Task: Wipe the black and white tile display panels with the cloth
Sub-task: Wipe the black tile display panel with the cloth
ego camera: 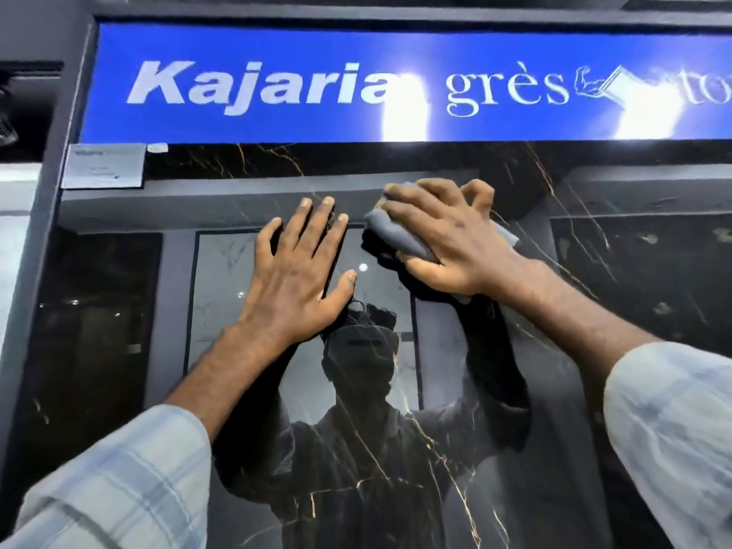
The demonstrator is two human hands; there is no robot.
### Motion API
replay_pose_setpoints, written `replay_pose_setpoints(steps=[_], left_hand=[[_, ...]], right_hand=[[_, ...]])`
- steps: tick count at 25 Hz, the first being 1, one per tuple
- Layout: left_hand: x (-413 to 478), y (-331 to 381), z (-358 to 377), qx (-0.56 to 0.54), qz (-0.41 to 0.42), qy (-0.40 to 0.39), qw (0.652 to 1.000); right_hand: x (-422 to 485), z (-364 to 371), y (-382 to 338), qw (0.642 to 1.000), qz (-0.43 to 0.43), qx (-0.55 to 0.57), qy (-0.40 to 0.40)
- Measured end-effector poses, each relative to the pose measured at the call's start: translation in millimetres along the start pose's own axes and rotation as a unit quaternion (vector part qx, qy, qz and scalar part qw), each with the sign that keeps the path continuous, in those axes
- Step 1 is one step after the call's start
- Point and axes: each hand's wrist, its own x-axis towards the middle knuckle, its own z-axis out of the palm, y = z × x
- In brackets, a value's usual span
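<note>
Pressing flat against the black tile panel [515,449], the left hand [293,271] has its fingers straight and spread and holds nothing. Just beside it, on its thumb side, the right hand [447,239] grips a bunched grey cloth [392,235], fingers curled over the top and thumb below, and holds it against the same glossy panel. Cloth shows past the fingertips towards the left hand, and again beyond the right hand's outer edge. The panel is black with thin gold veins, and it mirrors the person's raised arms below both hands. Above the fingertips of both hands runs a blue sign [277,93] reading "Kajaria grès". Up and outward from the left hand's little finger, a white paper label [103,166] sits at the panel's top corner. Pale checked sleeves [119,481] cover both forearms short of the wrists.
</note>
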Motion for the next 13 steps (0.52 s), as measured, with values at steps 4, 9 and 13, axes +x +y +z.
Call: replay_pose_setpoints(steps=[4,9,13], left_hand=[[1,1,-2,-0.021,-0.003,-0.001,1.0],[17,3,-2,-0.035,-0.015,-0.001,0.999],[14,4,8,0.0,0.003,0.006,1.0]], right_hand=[[36,-5,23,0.962,0.269,0.04,0.021],[62,0,12,0.999,0.025,0.019,-0.029],[85,1,13,0.965,0.26,-0.003,-0.02]])
